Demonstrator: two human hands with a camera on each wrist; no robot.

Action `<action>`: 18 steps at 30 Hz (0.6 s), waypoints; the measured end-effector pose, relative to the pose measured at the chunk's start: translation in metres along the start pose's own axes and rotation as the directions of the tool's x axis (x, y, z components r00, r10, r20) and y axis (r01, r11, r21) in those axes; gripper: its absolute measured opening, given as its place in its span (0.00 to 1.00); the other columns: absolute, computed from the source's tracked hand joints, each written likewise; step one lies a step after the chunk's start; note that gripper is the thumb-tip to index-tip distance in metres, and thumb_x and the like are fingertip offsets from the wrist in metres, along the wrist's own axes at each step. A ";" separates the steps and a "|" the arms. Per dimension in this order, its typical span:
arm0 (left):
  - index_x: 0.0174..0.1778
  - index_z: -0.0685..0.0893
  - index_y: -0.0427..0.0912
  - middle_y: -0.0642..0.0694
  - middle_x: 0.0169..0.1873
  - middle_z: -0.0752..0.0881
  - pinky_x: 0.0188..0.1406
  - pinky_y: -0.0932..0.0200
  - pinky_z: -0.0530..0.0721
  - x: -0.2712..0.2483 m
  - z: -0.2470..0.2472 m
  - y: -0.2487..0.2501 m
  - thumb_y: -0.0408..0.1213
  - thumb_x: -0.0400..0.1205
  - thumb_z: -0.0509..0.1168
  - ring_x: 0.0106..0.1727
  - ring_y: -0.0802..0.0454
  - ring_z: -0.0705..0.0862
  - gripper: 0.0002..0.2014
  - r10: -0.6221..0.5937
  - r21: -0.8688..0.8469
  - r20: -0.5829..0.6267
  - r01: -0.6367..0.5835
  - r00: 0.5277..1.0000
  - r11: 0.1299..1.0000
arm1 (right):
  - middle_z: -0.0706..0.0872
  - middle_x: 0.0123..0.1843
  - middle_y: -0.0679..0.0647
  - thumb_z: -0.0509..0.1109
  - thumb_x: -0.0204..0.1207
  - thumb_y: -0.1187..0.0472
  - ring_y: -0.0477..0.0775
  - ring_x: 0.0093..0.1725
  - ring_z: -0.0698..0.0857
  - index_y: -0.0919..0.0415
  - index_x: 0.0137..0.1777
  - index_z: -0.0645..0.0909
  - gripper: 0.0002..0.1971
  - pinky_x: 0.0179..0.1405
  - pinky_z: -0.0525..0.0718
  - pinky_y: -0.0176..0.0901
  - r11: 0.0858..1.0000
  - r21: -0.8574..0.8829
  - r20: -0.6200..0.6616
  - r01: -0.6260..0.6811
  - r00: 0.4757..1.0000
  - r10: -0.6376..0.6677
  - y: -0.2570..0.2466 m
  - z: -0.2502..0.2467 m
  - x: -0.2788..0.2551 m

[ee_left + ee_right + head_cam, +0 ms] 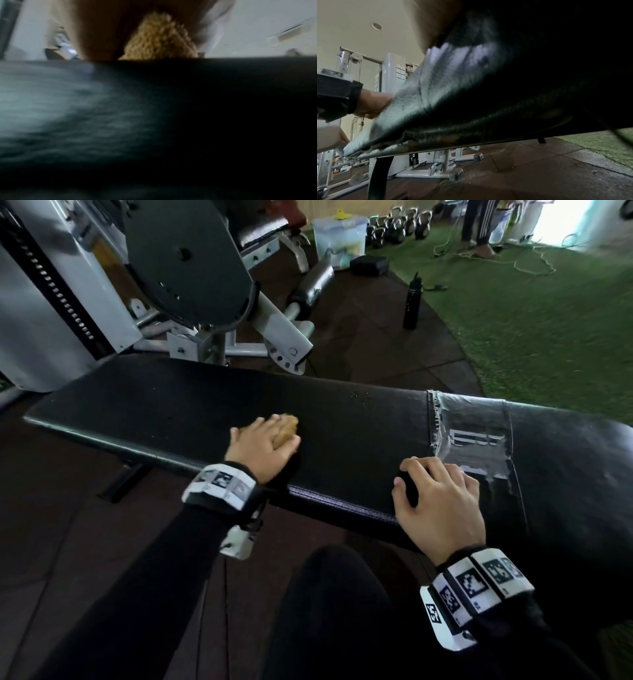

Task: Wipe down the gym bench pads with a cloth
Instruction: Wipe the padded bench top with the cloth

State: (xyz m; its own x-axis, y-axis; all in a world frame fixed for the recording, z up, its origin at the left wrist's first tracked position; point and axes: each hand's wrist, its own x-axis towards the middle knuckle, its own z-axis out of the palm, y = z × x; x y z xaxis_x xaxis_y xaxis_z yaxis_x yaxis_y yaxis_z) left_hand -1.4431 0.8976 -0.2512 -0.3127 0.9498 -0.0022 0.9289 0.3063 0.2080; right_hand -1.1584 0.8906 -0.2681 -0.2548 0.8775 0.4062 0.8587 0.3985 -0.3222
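A long black bench pad (171, 398) runs across the head view. A bunched tan cloth (288, 426) lies on its middle, and my left hand (263, 440) cups over it with the thumb round its near side. In the left wrist view the cloth (159, 39) shows under the palm, down on the pad (205, 108). My right hand (438, 498) rests with bent fingers on the pad's near edge and holds nothing. It sits just left of a worn taped patch (472, 433). The right wrist view shows the pad's side (471, 101) and frame underneath.
A white weight machine (185, 258) stands close behind the bench. On the dark rubber floor beyond are a black bottle (412, 302) and a plastic box (339, 237). Kettlebells (397, 224) and a standing person's legs (476, 220) are on green turf (548, 320). My knee (335, 611) is below the bench.
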 end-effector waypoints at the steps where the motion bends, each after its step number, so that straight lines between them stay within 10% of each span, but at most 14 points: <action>1: 0.81 0.61 0.61 0.59 0.82 0.59 0.78 0.36 0.46 -0.007 0.005 0.018 0.60 0.84 0.52 0.83 0.53 0.55 0.28 0.071 0.002 -0.008 -0.071 0.997 0.997 | 0.84 0.55 0.46 0.64 0.77 0.50 0.54 0.57 0.81 0.50 0.57 0.81 0.12 0.64 0.72 0.58 1.000 -0.002 -0.004 0.001 1.000 -0.001 0.000 0.000 0.000; 8: 0.82 0.58 0.56 0.60 0.83 0.55 0.81 0.43 0.38 -0.037 0.022 0.066 0.75 0.72 0.40 0.83 0.62 0.47 0.43 0.304 -0.216 0.045 -0.288 0.952 0.933 | 0.83 0.52 0.44 0.64 0.76 0.48 0.54 0.54 0.81 0.48 0.54 0.80 0.11 0.58 0.74 0.57 1.000 -0.014 -0.021 -0.012 1.000 0.012 -0.002 -0.001 0.002; 18: 0.81 0.54 0.67 0.60 0.83 0.50 0.79 0.34 0.36 -0.017 0.004 -0.051 0.57 0.86 0.37 0.84 0.59 0.45 0.25 -0.182 -0.041 -0.021 0.181 0.983 0.983 | 0.84 0.54 0.49 0.63 0.77 0.52 0.56 0.58 0.81 0.54 0.55 0.81 0.11 0.67 0.67 0.56 0.996 -0.024 0.095 -0.087 0.991 0.089 -0.020 -0.010 0.007</action>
State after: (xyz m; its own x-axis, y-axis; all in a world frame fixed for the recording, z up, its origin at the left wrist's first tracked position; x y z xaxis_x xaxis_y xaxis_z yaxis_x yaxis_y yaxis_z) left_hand -1.4843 0.8659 -0.2655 -0.4808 0.8766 -0.0190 0.8480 0.4703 0.2444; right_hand -1.1727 0.8859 -0.2506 -0.2183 0.9310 0.2926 0.8882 0.3137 -0.3357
